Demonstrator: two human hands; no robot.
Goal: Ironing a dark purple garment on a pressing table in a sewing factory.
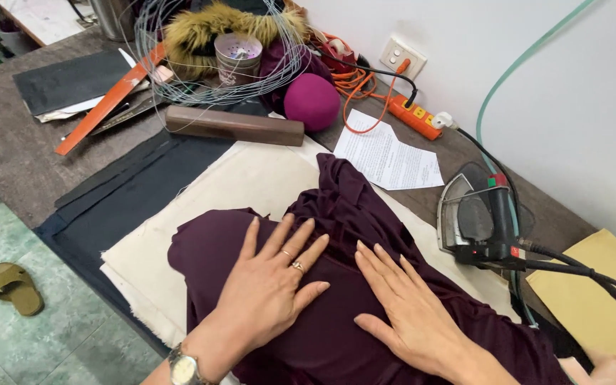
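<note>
This is a tailoring or sewing workshop: a steam iron rests on a padded worktop spread with pressing cloth, maroon fabric, fur trim and coiled wire.

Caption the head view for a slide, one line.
Left hand and right hand press flat on maroon fabric over a cream cloth, iron standing alongside.

A white printed paper sheet is lying flat on the table's far side, just beside the orange power strip. A yellow envelope is lying at the right edge.
</note>
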